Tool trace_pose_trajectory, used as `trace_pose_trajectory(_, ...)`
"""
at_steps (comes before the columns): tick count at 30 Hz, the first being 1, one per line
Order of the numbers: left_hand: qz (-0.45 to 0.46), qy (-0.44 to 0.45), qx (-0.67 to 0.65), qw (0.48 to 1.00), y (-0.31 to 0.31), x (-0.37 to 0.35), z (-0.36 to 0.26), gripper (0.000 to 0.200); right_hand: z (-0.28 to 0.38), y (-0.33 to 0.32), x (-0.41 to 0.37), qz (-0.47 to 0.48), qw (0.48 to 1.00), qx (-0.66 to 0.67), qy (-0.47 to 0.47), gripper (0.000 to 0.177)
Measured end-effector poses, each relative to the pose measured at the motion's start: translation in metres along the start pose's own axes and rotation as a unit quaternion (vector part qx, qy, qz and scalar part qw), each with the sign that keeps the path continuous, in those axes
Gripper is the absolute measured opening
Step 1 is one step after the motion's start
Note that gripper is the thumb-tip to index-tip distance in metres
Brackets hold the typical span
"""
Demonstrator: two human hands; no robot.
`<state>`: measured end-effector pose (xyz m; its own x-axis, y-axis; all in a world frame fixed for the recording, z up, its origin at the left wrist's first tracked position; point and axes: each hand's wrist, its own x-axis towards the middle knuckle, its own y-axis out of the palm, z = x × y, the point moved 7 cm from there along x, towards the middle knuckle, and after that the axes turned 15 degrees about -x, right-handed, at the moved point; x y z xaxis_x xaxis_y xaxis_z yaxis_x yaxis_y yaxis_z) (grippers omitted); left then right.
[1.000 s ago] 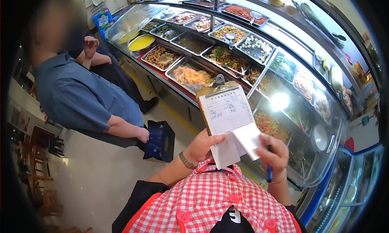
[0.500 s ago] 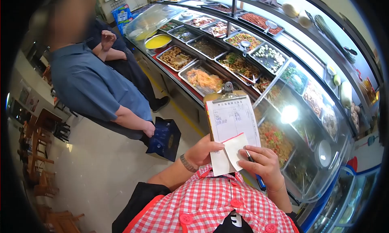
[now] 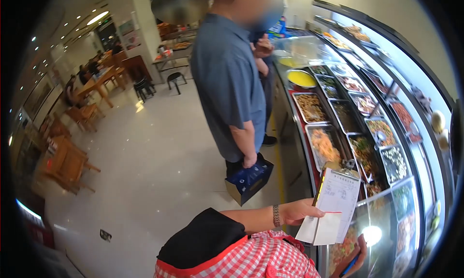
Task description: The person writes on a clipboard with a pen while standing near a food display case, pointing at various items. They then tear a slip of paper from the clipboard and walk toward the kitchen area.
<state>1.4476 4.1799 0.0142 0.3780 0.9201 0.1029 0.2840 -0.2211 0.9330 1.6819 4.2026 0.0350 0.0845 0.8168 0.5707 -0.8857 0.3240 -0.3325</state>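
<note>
My left hand [image 3: 300,211] grips the lower left side of a clipboard, its thumb over the papers. The clipboard carries a printed form [image 3: 340,188] with some handwriting, held under a metal clip [image 3: 349,166] at the top. Over the form's lower part lies a small white pad [image 3: 329,229] with a red top edge. My right hand [image 3: 356,261] is lower right, apart from the clipboard, closed around a blue and black pen [image 3: 349,267]. Part of that hand runs toward the bottom edge. A patterned bracelet or watch [image 3: 276,215] circles my left wrist.
A glass-fronted counter [image 3: 382,208] with several food trays [image 3: 310,108] runs along the right. A person in a blue-grey shirt [image 3: 227,85] stands ahead holding a dark blue bag [image 3: 249,181]; another person is partly hidden behind. Wooden tables [image 3: 72,157] and chairs are at left.
My view has turned left, showing more of the dining room. The clipboard now appears farther right. My right hand has come away from the pad, still with the pen.
</note>
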Motion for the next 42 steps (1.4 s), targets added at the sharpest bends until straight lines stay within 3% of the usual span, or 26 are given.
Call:
trace_pose_trajectory(4,-0.006,0.044,0.029,0.999,0.001,-0.008,-0.013,0.057,-0.015,0.007,-0.006,0.114,0.982,0.045,0.145,0.031)
trace_pose_trajectory(9,-0.016,0.048,0.038,0.998,0.0,-0.011,-0.018,0.055,-0.018,0.024,-0.013,0.205,0.955,0.073,0.201,0.044)
trace_pose_trajectory(12,-0.016,0.056,0.044,0.997,0.0,-0.012,-0.021,0.056,-0.025,0.034,-0.01,0.243,0.944,0.082,0.208,0.04)
trace_pose_trajectory(15,-0.021,0.05,0.052,0.997,-0.007,-0.01,-0.017,0.058,0.0,0.038,-0.006,0.246,0.959,-0.035,0.14,0.038)
trace_pose_trajectory(19,-0.022,0.056,0.052,0.997,-0.008,-0.009,-0.014,0.056,-0.084,0.051,-0.015,0.254,0.925,0.06,0.277,0.037)
trace_pose_trajectory(24,-0.03,0.035,0.05,0.998,-0.009,-0.005,-0.008,0.056,-0.106,0.046,-0.029,0.293,0.885,0.074,0.353,0.035)
trace_pose_trajectory(27,-0.04,0.023,0.049,0.998,-0.007,-0.003,-0.004,0.056,-0.082,0.035,-0.031,0.317,0.897,0.023,0.306,0.038)
trace_pose_trajectory(29,-0.052,0.006,0.048,0.997,-0.008,-0.003,-0.001,0.055,-0.04,0.033,-0.013,0.196,0.977,-0.069,0.04,0.018)
trace_pose_trajectory(30,-0.06,-0.003,0.048,0.997,-0.01,-0.002,-0.001,0.054,-0.011,0.031,-0.008,0.129,0.979,-0.127,-0.09,0.011)
trace_pose_trajectory(31,-0.066,-0.014,0.047,0.997,-0.011,0.0,0.001,0.053,0.021,0.028,-0.002,0.09,0.975,-0.135,-0.154,0.019)
trace_pose_trajectory(42,-0.097,-0.058,0.062,0.992,-0.022,0.014,0.009,0.052,0.004,0.016,0.0,0.134,0.979,-0.112,-0.106,0.028)
